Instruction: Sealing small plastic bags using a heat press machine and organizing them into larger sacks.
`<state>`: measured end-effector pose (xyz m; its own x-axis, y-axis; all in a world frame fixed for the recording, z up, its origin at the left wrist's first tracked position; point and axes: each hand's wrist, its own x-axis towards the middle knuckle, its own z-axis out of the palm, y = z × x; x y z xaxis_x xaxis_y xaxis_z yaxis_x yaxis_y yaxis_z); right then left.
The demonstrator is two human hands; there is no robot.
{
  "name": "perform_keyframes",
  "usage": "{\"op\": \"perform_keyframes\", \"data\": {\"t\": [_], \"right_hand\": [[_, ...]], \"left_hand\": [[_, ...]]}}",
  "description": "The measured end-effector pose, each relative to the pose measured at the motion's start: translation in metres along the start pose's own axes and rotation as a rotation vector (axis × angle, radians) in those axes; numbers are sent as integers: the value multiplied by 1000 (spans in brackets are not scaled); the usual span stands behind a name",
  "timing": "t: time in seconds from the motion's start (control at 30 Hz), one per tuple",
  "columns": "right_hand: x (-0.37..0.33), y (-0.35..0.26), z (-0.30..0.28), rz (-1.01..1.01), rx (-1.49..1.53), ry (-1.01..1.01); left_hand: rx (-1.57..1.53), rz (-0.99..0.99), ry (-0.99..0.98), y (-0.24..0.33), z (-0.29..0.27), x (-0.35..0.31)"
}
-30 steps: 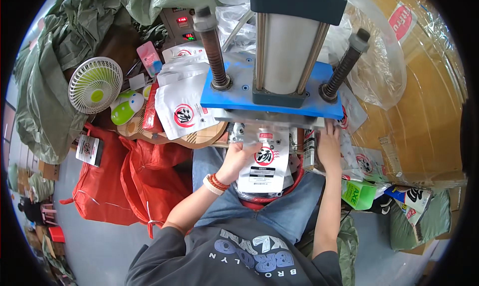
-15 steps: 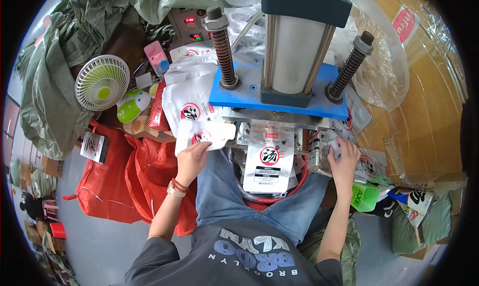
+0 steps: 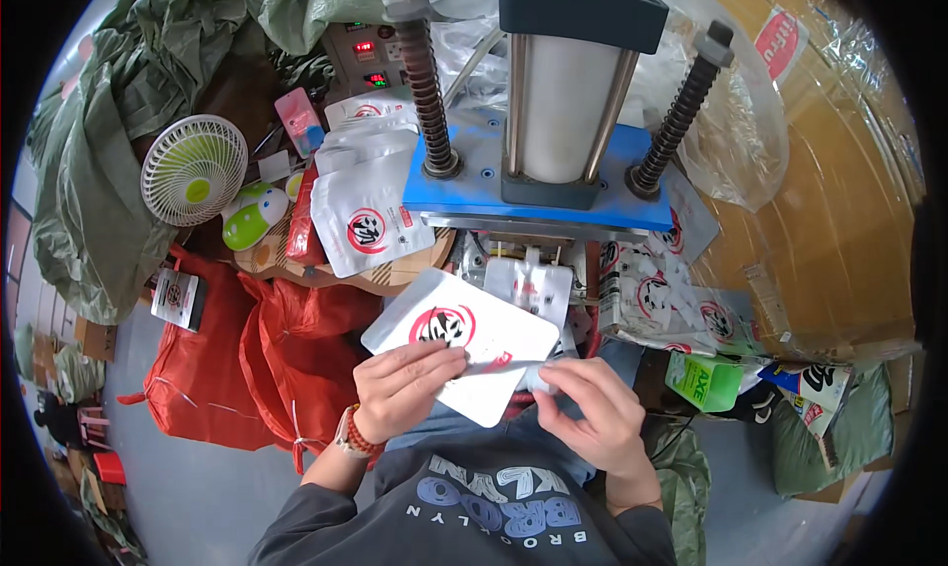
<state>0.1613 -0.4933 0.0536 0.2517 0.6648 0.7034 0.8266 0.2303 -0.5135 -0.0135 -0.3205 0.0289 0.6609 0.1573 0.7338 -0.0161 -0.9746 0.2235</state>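
Note:
A white, flat pouch [image 3: 482,328] with a red ring and black print lies tilted over my lap. My left hand [image 3: 410,383] is closed on its lower left edge, fingers across the front. At the pouch's lower right edge my right hand [image 3: 592,408] pinches a small whitish, translucent piece [image 3: 534,377], its exact kind unclear. Beyond the pouch stands a press with a blue plate [image 3: 533,196], a cylinder and two spring rods. Under the press is a silver pouch [image 3: 523,282] with faint red print, partly hidden by the held one.
A fan of similar pouches [image 3: 367,210] rests on a wooden board left of the press. Further left are a small white fan [image 3: 195,171] and red sacks [image 3: 212,354]. Right of the press sit a printed bag [image 3: 652,304], a green container [image 3: 703,381] and a large cardboard box [image 3: 839,191].
My left hand has brought the pouch from beside the stack toward my lap. My right hand has come from the bag at right to the pouch. The press's spring rods stand higher.

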Motion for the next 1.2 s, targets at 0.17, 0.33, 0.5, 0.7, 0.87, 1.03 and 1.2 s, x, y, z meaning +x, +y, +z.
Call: {"op": "perform_keyframes", "data": {"t": [0.17,0.33,0.5,0.7,0.87,1.03,1.2], "right_hand": [[-1,17,2,334,111,-84],[-2,48,-10,415,-46,108],[-25,102,-39,468,-893,114],[-65,136,-25,648,-552,-180],[-74,127,-45,666,-110,-198],[-60,104,-35,705,342,319],[-34,51,-19,149,-279,270]], "left_hand": [[-506,-382,-121,-3,47,-18],[-840,-1098,-173,-15,109,-28],[-1211,-1272,22,-43,131,-2],[-998,-1253,-190,-55,129,11],[641,-550,-164,-132,73,-9],[501,-350,-476,-133,56,-70],[35,-617,4,-90,40,-64]]}}
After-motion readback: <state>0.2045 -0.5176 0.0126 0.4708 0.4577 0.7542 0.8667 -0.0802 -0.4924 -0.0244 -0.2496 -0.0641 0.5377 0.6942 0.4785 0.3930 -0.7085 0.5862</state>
